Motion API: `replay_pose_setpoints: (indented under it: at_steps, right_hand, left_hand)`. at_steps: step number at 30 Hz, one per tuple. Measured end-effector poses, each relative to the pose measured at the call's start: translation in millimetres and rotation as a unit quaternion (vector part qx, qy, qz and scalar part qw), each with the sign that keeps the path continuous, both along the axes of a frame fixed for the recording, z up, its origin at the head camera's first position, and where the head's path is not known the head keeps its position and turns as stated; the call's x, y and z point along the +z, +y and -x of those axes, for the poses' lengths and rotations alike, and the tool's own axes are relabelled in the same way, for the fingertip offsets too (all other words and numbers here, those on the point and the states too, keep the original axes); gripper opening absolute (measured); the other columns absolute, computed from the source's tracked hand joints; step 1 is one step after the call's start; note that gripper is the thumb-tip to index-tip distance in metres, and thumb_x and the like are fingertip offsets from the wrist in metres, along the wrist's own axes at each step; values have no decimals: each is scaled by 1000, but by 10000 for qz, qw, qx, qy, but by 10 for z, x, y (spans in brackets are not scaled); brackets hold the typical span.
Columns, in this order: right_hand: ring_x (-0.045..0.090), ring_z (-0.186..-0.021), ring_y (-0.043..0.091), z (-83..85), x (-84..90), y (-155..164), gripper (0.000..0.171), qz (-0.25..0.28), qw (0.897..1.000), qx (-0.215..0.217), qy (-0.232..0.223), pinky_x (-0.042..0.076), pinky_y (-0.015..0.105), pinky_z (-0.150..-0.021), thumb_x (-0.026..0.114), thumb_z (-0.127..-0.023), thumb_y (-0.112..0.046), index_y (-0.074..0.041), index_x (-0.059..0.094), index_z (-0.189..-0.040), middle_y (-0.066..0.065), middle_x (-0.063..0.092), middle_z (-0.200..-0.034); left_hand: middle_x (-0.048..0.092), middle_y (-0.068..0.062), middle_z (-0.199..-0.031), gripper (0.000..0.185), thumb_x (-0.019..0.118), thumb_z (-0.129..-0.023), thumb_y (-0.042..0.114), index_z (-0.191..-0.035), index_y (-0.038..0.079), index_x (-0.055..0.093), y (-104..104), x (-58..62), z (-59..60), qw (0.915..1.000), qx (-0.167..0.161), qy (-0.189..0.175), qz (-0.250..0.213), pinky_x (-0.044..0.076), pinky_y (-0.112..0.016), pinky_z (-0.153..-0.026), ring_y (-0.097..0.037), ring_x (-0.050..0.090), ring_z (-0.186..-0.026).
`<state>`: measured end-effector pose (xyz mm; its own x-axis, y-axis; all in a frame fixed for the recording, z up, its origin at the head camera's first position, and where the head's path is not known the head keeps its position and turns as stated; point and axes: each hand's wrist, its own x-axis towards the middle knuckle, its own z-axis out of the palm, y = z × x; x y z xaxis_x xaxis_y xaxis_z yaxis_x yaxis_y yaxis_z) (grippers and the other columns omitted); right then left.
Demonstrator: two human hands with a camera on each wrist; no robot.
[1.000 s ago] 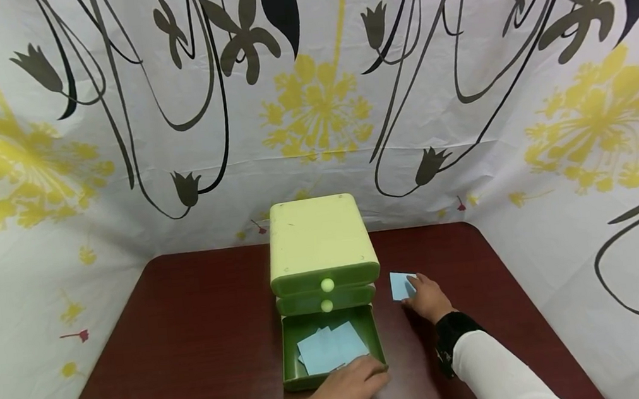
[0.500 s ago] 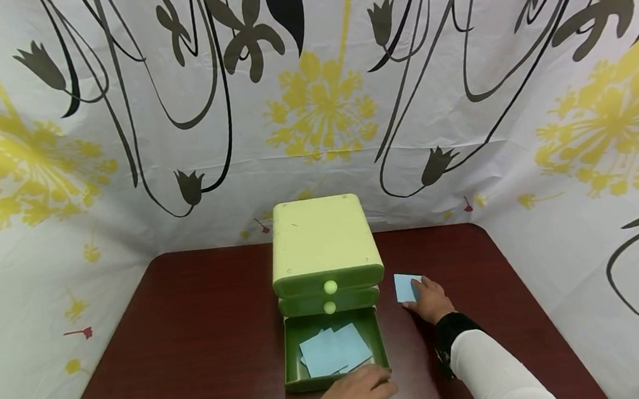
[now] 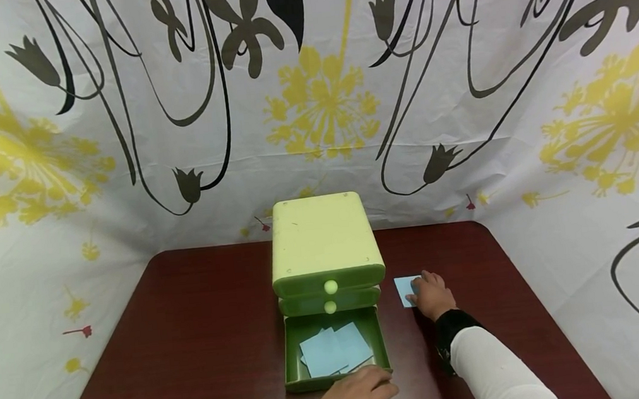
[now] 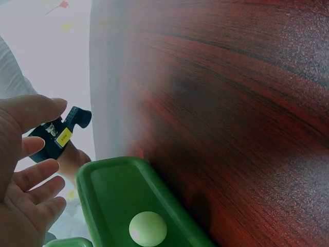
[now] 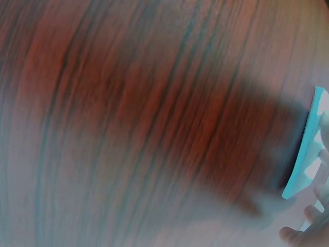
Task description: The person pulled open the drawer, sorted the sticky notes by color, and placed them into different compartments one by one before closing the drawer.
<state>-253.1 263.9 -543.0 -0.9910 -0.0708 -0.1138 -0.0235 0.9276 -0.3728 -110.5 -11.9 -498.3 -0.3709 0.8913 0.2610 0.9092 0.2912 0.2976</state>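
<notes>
Right hand [image 3: 432, 296] pinches blue card [image 3: 404, 291] on table [image 3: 193, 324]; left hand [image 3: 351, 396] rests relaxed at open drawer [image 3: 337, 375] front, holding nothing.

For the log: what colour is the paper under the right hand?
Light blue paper, clearest in the head view.

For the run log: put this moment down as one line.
right hand fingers on blue note beside drawer unit | left hand resting at open bottom drawer front | blue notes inside
</notes>
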Motion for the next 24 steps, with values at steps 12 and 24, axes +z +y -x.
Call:
replay_pose_setpoints:
  at_steps: [12,24]
  right_hand:
    - [52,-105,42,66,39,5,50,-28,10000,-32,-71,49,53,-81,74,-86,-24,6,53,-121,24,57,-112]
    - [41,-110,45,57,59,58,66,-56,9995,-134,-286,47,53,-85,75,-84,-34,12,52,-125,29,47,-117]
  left_hand:
    - [54,-8,-128,43,63,-93,34,-128,10,56,-22,-27,-5,9995,47,126,-271,40,-14,-98,-17,51,-119]
    - [54,-5,-124,41,58,-96,38,-126,10,56,-49,-44,-5,9975,65,540,-449,39,-13,-98,-14,51,-118]
